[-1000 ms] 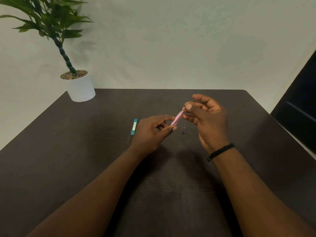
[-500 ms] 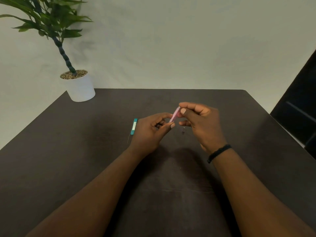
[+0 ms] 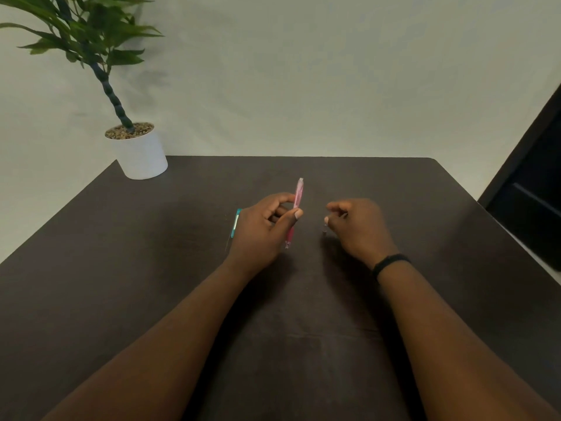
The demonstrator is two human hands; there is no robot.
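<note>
Pen up in the left hand, right hand down at a loose bit.
The left hand (image 3: 261, 226) pinches the pen (image 3: 298, 197) near upright at frame centre, likely steadying it for refitting. The right hand (image 3: 358, 226), on the pen a moment ago, has dropped to a small part (image 3: 325, 229) on the table (image 3: 121, 268); its fingers curl, but I cannot tell whether they grip it.

A dark wooden table (image 3: 121, 268) stands against a pale wall (image 3: 303, 71), a potted plant (image 3: 139, 153) at its far-left corner.
</note>
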